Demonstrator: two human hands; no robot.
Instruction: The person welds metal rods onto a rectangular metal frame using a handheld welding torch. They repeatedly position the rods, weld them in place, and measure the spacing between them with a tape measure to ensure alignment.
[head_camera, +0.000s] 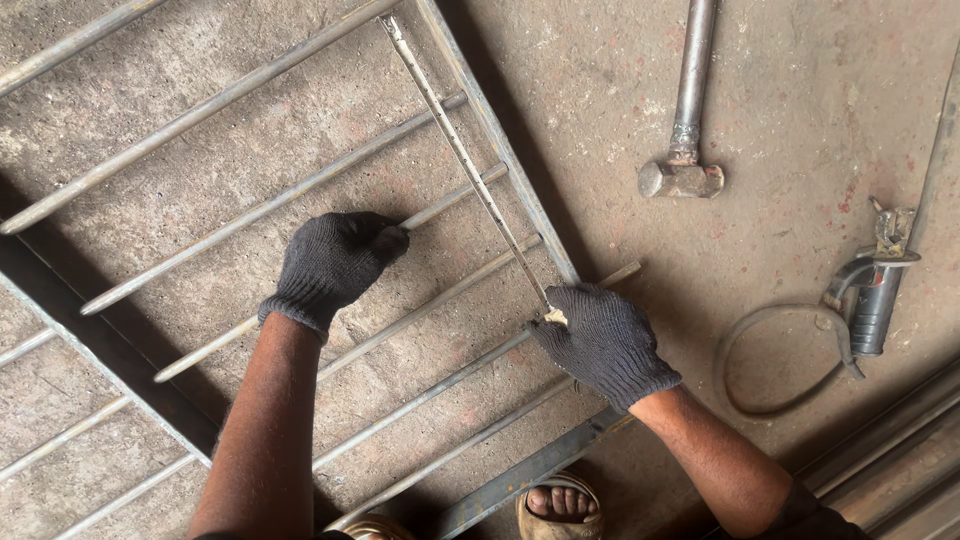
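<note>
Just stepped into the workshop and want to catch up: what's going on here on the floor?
A person in dark knit gloves bends over a metal grille lying on the concrete floor. The left hand grips one of its round bars. The right hand pinches the near end of a thin steel rule laid across the bars. A hammer and electrode holder lie aside.

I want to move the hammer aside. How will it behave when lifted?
The hammer will probably feel head-heavy: a thick metal block sits on a long pipe handle, apparently all metal and rigid. The round handle might roll slightly on the concrete floor, though the blocky head should check that.
</note>
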